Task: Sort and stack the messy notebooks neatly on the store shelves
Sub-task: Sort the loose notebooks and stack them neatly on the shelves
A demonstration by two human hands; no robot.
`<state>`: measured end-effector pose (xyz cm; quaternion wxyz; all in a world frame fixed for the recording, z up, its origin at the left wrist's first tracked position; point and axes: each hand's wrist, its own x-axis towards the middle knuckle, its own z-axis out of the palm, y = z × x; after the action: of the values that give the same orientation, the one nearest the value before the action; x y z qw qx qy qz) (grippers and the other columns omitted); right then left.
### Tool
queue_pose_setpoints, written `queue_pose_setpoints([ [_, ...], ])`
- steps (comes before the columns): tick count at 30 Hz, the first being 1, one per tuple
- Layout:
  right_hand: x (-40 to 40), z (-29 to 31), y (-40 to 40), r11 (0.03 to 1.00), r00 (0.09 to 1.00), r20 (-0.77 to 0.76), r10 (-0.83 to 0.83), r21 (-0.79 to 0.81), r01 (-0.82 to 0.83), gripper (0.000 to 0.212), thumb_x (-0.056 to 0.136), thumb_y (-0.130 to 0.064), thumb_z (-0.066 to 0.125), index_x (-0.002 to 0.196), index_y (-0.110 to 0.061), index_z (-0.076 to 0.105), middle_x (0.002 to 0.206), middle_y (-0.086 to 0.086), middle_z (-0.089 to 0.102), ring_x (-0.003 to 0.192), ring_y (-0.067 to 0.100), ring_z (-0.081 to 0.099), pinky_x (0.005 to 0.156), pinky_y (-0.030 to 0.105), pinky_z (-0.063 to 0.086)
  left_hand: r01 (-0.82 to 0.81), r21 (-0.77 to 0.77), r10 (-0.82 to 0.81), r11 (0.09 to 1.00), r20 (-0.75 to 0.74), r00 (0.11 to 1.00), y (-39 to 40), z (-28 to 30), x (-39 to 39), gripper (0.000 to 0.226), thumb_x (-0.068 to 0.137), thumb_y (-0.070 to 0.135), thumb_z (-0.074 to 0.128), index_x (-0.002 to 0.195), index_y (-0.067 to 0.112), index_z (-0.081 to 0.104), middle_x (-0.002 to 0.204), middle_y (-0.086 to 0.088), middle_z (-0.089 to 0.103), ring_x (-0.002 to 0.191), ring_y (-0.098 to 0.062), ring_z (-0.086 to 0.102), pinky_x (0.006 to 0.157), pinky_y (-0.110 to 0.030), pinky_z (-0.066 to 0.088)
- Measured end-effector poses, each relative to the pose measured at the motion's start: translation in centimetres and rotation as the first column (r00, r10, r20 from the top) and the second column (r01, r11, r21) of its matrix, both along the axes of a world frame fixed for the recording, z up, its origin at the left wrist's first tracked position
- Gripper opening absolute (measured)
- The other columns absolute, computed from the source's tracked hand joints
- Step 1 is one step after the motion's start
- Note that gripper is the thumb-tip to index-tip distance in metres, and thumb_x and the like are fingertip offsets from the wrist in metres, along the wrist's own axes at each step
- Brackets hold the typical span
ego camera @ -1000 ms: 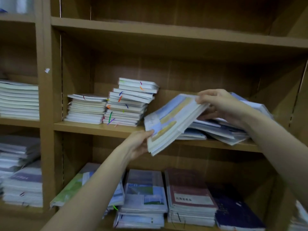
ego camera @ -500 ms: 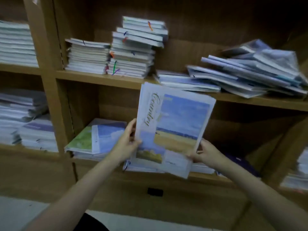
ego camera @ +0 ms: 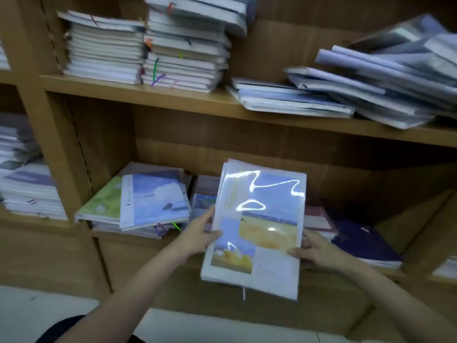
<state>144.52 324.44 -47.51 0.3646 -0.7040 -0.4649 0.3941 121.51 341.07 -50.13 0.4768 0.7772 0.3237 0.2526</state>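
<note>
My left hand (ego camera: pixel 197 233) pinches the left edge and my right hand (ego camera: pixel 312 251) grips the right edge of a glossy bundle of notebooks (ego camera: pixel 257 229), held tilted before the lower shelf (ego camera: pixel 138 240), where four stacks lie, below four more on the upper shelf (ego camera: pixel 188 101).

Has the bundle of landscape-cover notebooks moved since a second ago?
Yes. The notebook bundle has come down from the middle shelf board, where it was held level with the messy pile, to the lower compartment, both hands holding it.
</note>
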Motion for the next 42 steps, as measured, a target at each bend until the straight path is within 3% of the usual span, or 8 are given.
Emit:
queue_pose_setpoints([
  [2, -0.3, 1.6, 2.4, 0.997, 0.998, 0.011, -0.054, 0.055, 0.054, 0.037, 0.086, 0.001, 0.061, 0.118, -0.01, 0.046, 0.108, 0.011, 0.064, 0.088, 0.018, 0.065, 0.073, 0.036, 0.057, -0.075, 0.088, 0.076, 0.993, -0.018, 0.997, 1.7, 1.7, 0.8, 0.068, 0.091, 0.0, 0.054, 0.148, 0.012, 0.02, 0.13, -0.004, 0.05, 0.11, -0.017, 0.052, 0.081, -0.022, 0.046],
  [6, -0.8, 2.8, 8.4, 0.972, 0.97, 0.137, -0.203, 0.151, 0.182, 0.037, 0.088, -0.005, 0.063, 0.122, -0.007, 0.05, 0.119, 0.015, 0.062, 0.105, 0.028, 0.061, 0.087, 0.041, 0.051, -0.159, 0.354, 0.254, 0.922, -0.241, 0.937, 4.8, 5.3, 0.8, 0.066, 0.095, 0.009, 0.048, 0.15, 0.016, 0.012, 0.122, -0.016, 0.059, 0.108, -0.037, 0.055, 0.069, -0.028, 0.034],
  [9, -2.0, 1.2, 10.8, 0.99, 0.918, 0.375, -0.128, -0.005, 0.14, 0.048, 0.091, -0.017, 0.061, 0.134, -0.007, 0.041, 0.131, 0.012, 0.055, 0.116, 0.027, 0.054, 0.09, 0.034, 0.046, 0.031, 0.501, 0.294, 0.865, -0.555, 0.778, 6.3, 5.7, 0.2, 0.054, 0.098, 0.019, 0.043, 0.148, 0.015, 0.023, 0.13, -0.017, 0.055, 0.119, -0.032, 0.05, 0.102, -0.038, 0.029],
  [13, -3.2, -0.5, 10.8, 0.966, 0.8, 0.557, 0.222, -0.237, -0.103, 0.076, 0.09, -0.036, 0.062, 0.15, -0.014, 0.02, 0.155, 0.007, 0.022, 0.139, 0.025, 0.03, 0.106, 0.032, 0.033, 0.436, 0.372, 0.144, 0.819, -0.869, 0.473, 5.2, 3.9, -0.3, 0.052, 0.096, 0.048, 0.04, 0.135, 0.014, 0.045, 0.137, -0.008, 0.047, 0.133, -0.023, 0.035, 0.114, -0.053, -0.001],
  [19, -4.8, -1.4, 9.6, 0.932, 0.55, 0.756, 0.355, -0.335, -0.141, 0.089, 0.079, -0.04, 0.073, 0.147, -0.015, 0.021, 0.151, 0.007, 0.019, 0.137, 0.031, 0.022, 0.112, 0.039, 0.027, 0.554, 0.348, 0.273, 0.757, -0.938, 0.216, 3.1, 2.5, 1.1, 0.102, 0.082, 0.062, 0.055, 0.15, 0.009, 0.001, 0.156, -0.02, 0.001, 0.14, -0.04, 0.018, 0.112, -0.057, -0.002],
  [26, -6.2, -2.2, 10.1, 0.963, 0.204, 0.942, 0.266, -0.253, -0.09, 0.069, 0.083, -0.029, 0.068, 0.139, -0.015, 0.029, 0.137, 0.008, 0.039, 0.125, 0.031, 0.034, 0.103, 0.037, 0.031, 0.477, 0.521, 0.438, 0.708, -0.854, 0.281, 3.3, -0.7, 0.2, 0.089, 0.094, 0.042, 0.048, 0.147, 0.02, -0.02, 0.152, -0.031, -0.013, 0.141, -0.045, -0.011, 0.113, -0.053, -0.007],
  [36, -6.5, -1.9, 10.7, 0.947, 0.128, 0.948, 0.293, -0.269, -0.176, 0.043, 0.086, -0.011, 0.057, 0.126, -0.007, 0.042, 0.11, 0.012, 0.059, 0.105, 0.028, 0.052, 0.082, 0.033, 0.047, 0.436, 0.55, 0.437, 0.712, -0.833, 0.338, 5.5, -0.3, 0.1, 0.101, 0.082, 0.058, 0.059, 0.147, 0.034, -0.015, 0.154, -0.014, 0.016, 0.143, -0.038, -0.003, 0.113, -0.053, -0.005],
  [42, -6.7, -1.6, 11.3, 0.948, 0.154, 0.947, 0.282, -0.25, -0.198, 0.04, 0.089, -0.021, 0.059, 0.124, -0.008, 0.044, 0.104, 0.011, 0.061, 0.101, 0.027, 0.054, 0.079, 0.034, 0.047, 0.452, 0.529, 0.436, 0.718, -0.848, 0.3, 6.4, 0.3, 0.1, 0.106, 0.079, 0.059, 0.061, 0.146, 0.034, -0.018, 0.154, -0.011, 0.018, 0.144, -0.036, -0.002, 0.112, -0.058, -0.001],
])
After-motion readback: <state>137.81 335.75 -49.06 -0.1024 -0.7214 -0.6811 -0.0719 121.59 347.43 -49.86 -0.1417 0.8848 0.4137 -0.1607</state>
